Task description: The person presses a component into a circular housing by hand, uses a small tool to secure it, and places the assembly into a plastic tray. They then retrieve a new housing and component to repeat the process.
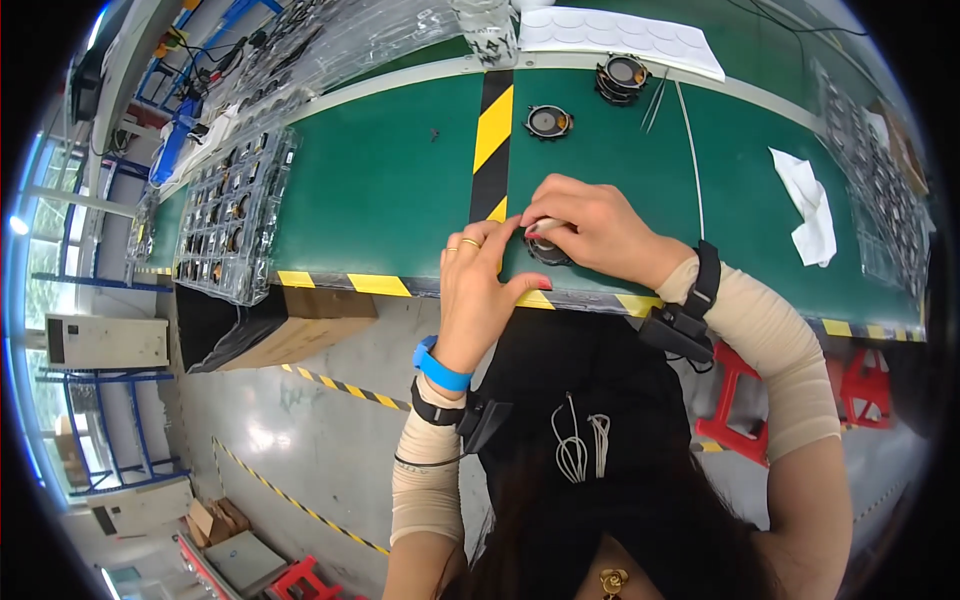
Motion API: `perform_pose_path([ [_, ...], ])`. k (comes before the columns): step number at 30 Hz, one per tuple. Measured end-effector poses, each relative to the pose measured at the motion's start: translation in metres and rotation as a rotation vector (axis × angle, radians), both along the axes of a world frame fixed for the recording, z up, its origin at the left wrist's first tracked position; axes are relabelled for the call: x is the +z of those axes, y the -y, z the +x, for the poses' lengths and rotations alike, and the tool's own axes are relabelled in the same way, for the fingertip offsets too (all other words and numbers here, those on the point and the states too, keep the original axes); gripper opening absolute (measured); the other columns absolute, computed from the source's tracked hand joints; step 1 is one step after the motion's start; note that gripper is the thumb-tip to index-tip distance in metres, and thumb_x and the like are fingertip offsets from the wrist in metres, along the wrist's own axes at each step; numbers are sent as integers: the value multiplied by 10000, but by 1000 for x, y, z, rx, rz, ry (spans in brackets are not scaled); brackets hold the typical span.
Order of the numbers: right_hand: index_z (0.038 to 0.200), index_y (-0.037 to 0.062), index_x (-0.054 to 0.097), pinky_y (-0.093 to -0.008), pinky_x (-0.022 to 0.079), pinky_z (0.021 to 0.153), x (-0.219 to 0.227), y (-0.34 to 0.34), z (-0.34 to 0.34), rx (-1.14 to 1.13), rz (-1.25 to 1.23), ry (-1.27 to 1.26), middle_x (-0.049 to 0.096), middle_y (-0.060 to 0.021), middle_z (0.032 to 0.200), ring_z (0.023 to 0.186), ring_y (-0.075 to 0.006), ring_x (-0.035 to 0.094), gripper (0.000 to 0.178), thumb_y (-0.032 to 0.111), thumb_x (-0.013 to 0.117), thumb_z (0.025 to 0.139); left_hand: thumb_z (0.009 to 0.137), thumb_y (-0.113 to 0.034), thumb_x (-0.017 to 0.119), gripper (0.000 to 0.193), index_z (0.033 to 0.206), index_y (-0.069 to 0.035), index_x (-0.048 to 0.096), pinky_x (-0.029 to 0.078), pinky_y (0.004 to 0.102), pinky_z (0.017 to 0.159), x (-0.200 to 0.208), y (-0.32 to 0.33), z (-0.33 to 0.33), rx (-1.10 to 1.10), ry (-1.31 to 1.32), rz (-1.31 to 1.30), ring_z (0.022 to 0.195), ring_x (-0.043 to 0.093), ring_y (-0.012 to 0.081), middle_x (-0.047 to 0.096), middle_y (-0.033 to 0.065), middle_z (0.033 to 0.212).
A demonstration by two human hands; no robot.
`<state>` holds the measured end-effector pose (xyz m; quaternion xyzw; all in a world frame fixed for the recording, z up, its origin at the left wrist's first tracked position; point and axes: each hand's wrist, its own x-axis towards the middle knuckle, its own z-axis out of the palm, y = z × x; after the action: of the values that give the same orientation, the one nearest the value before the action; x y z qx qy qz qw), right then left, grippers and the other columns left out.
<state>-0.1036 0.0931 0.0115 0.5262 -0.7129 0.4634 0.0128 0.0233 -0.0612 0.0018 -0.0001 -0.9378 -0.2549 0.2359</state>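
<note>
A round, dark, watch-like part lies on the green table near its front edge, partly covered by my hands. My right hand is closed in a pinch over it; a small pale piece shows at the fingertips, too small to name. My left hand rests beside the part with fingers stretched and thumb spread along the table edge. Its index fingertip comes close to the right fingertips; whether it touches the part I cannot tell. Farther back lies a similar round part, with a stack of them beyond.
Tweezers lie beside the stack, near a white cable. A white cloth is at the right. Clear compartment trays stand left, more far right. A white sheet and a clear cup sit behind.
</note>
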Motion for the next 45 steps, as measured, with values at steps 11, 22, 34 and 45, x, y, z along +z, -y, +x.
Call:
perform_pose_path([
  [11,924,38,700,-360,505,638,-2,-17,0,35,156,-9,633,-69,907,753,-261,636,100,82,684,836,643,-356,871,666,1213,-91,653,376,377,799,2,-3,-4,-31,81,-64,927,514,263,558,66,991],
  [22,884,73,684,-374,495,610,2,-1,3,57,94,-249,608,-50,864,741,-253,631,78,83,684,807,597,-319,892,597,1092,-88,652,398,372,806,4,3,-13,-7,-6,-55,924,557,257,587,65,958],
  [34,928,11,651,-303,459,557,14,-7,15,-20,21,53,610,-105,802,637,-222,613,113,-34,654,824,782,-69,764,350,1117,-23,674,499,374,768,-2,-7,-4,-147,-287,428,870,641,289,679,114,933],
  [45,937,7,684,-298,469,541,21,-4,20,-15,24,-6,621,-101,734,617,-209,630,153,-54,657,800,833,-49,712,63,896,-49,716,531,360,705,27,63,20,188,-440,107,801,677,277,702,98,857],
])
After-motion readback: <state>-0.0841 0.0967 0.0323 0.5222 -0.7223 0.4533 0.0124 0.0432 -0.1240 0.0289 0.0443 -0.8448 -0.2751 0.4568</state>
